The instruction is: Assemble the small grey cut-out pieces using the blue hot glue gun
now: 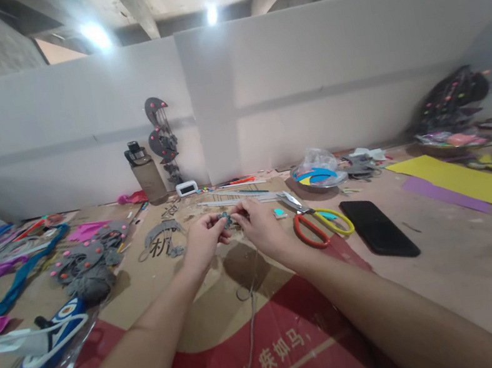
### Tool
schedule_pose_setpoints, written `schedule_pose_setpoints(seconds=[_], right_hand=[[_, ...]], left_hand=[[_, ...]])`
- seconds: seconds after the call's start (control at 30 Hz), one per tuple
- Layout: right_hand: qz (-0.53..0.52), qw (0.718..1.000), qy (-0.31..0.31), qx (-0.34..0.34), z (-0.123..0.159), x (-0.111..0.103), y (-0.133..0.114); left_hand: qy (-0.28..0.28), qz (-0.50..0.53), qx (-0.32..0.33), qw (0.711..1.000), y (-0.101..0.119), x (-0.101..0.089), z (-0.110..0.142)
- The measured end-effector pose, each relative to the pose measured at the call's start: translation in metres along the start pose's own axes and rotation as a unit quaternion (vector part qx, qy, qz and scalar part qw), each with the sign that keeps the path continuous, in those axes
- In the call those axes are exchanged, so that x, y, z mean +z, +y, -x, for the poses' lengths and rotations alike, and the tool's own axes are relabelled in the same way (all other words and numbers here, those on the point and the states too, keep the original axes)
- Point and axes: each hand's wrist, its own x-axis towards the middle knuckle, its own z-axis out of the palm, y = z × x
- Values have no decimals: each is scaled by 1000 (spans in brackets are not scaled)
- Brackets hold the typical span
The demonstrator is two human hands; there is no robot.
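Observation:
My left hand point(210, 233) and my right hand point(255, 223) meet over the middle of the cardboard sheet. Both have their fingers pinched on a small teal piece point(227, 218), too small to make out its kind. A thin grey cord point(253, 316) hangs down from near my right hand and trails over the red printed part of the cardboard point(272, 331). Left of my hands lies a grey crescent-shaped piece point(161, 230). Close on the right are scissors point(314, 222) with one red and one yellow handle, blades partly apart.
A black phone point(379, 228) lies to the right, before yellow sheets point(473, 179). At the back stand a bottle point(148, 179), a small white clock point(186, 189) and a bowl point(319, 182). Grey yarn point(94, 280) and a blue power strip point(55, 344) crowd the left.

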Motion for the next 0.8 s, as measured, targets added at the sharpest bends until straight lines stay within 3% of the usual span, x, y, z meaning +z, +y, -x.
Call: schedule_pose_setpoints(seconds=[0.27, 0.47, 0.8], right_hand=[[32, 999, 1, -1, 0, 0, 1], [117, 993, 2, -25, 0, -1, 3], [352, 932, -72, -41, 5, -3, -7]], left_hand=[[-13, -79, 22, 997, 4, 3, 5], [-15, -93, 18, 995, 5, 4, 5], [-36, -114, 40, 992, 0, 3, 4]])
